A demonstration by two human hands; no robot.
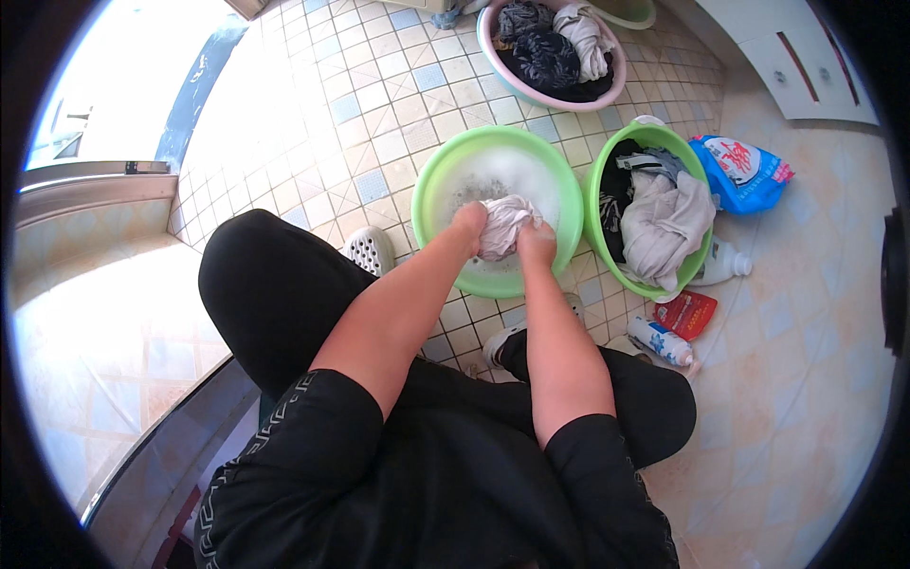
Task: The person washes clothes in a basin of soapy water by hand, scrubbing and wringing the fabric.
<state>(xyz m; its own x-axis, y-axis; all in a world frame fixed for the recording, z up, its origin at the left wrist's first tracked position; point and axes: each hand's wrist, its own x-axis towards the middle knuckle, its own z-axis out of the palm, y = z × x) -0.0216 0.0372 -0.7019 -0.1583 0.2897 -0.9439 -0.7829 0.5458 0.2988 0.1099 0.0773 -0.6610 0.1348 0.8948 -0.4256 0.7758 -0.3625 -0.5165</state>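
Observation:
A bunched, pale wet cloth (pixel 503 231) is gripped at both sides above the soapy water. My left hand (pixel 470 220) holds its left end, and my right hand (pixel 537 243) holds its right end. Below them stands a round green plastic basin (pixel 426 192) on the tiled floor. White suds (pixel 512 167) cover much of the water, with darker bubbles near my left hand. My fingers are partly hidden by the cloth.
Right of the basin, a green tub (pixel 596 227) holds dark and light clothes. Beside it lie a blue detergent bag (pixel 743 174), a white bottle (pixel 721 263), a red pouch (pixel 688 314) and a white-and-blue bottle (pixel 661 341). A pink-rimmed basin (pixel 487 50) with twisted clothes stands farther back.

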